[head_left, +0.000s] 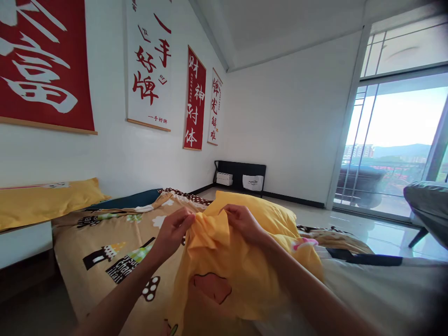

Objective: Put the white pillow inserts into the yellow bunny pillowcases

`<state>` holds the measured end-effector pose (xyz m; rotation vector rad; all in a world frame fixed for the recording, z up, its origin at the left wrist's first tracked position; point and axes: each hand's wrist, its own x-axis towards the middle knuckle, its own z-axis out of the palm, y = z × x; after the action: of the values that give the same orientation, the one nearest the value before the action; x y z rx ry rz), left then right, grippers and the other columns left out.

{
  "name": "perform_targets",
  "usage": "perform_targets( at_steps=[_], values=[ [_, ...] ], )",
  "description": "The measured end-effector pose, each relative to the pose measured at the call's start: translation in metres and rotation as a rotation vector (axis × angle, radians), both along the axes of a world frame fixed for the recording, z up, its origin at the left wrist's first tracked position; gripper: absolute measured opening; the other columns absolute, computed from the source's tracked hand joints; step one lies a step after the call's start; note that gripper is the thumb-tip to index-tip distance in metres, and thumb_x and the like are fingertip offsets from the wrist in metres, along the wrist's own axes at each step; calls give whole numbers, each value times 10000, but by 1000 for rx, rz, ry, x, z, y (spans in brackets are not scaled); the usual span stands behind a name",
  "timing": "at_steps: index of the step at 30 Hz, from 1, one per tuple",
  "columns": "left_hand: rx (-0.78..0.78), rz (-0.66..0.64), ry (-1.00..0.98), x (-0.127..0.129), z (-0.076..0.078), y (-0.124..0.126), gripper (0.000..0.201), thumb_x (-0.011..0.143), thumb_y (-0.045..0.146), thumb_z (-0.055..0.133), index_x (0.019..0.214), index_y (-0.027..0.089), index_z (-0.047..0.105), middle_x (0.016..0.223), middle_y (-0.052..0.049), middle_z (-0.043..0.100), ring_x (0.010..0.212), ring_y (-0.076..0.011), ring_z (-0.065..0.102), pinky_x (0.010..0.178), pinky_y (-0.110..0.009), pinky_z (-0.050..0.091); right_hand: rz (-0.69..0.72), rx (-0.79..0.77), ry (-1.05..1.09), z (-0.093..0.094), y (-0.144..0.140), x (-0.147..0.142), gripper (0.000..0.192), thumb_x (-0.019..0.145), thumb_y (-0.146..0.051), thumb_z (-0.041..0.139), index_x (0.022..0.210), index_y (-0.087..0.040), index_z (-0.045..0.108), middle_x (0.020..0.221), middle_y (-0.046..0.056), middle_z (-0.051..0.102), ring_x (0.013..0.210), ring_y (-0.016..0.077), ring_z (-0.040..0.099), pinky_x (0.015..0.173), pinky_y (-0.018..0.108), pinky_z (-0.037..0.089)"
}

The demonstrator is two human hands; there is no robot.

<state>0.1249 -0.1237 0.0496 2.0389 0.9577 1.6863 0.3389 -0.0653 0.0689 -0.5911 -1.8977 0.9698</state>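
Note:
A yellow pillowcase (241,275) with a pink printed figure hangs in loose folds in front of me, over the bed. My left hand (177,225) pinches its upper edge on the left. On the right, my right hand (242,222) has its fingers closed on the same edge, and the cloth between the two hands is gathered and creased. Just behind my right hand lies a plump yellow pillow (261,209). Part of the yellow cloth with a pink and white print rests beside my right forearm. The lower part of the pillowcase runs out of view.
A tan patterned bed sheet (133,242) spreads beneath, with pale bedding (378,280) at right. Another yellow pillow (49,200) lies far left. Beyond the bed stand a black rack (236,175), a grey chair (429,210) and a glass door (388,140). Scrolls (194,98) hang on the wall.

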Motion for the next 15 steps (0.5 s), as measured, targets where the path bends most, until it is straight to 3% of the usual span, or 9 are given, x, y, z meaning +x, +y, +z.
perform_targets(
  at_steps=[4, 7, 11, 13, 15],
  values=[
    [-96, 19, -80, 11, -2, 25, 401, 850, 518, 505, 673, 158, 512, 628, 25, 465, 611, -106, 420, 561, -207, 349, 13, 13, -62, 4, -9, -6, 319, 708, -489, 685, 759, -182, 615, 686, -12, 581, 606, 112, 490, 549, 228, 358],
    [-236, -144, -145, 14, -10, 39, 413, 792, 552, 566, 707, 149, 533, 634, 23, 499, 585, -101, 430, 537, -204, 342, 18, -5, -23, 6, -12, -9, 340, 711, -515, 668, 775, -188, 599, 678, -16, 575, 580, 104, 475, 532, 228, 339],
    [-439, -371, -229, 12, -18, 42, 385, 704, 506, 690, 729, 151, 544, 615, 37, 523, 544, -90, 458, 515, -190, 331, -94, -15, -17, 3, -10, -8, 393, 733, -586, 607, 790, -200, 569, 592, -36, 514, 498, 96, 401, 470, 232, 284],
    [-543, -462, -184, 9, -21, 40, 346, 709, 474, 697, 746, 151, 576, 622, 22, 566, 564, -107, 517, 541, -200, 373, -185, 27, -64, 1, -8, -7, 374, 765, -577, 564, 784, -203, 561, 573, -38, 494, 494, 101, 386, 471, 239, 275],
    [-585, -469, -75, 5, -22, 38, 315, 708, 451, 696, 768, 150, 623, 653, -16, 618, 613, -144, 574, 560, -224, 416, -286, 138, -135, -1, -7, -5, 313, 813, -512, 525, 756, -205, 555, 570, -35, 492, 518, 110, 396, 503, 248, 287]
  ],
)
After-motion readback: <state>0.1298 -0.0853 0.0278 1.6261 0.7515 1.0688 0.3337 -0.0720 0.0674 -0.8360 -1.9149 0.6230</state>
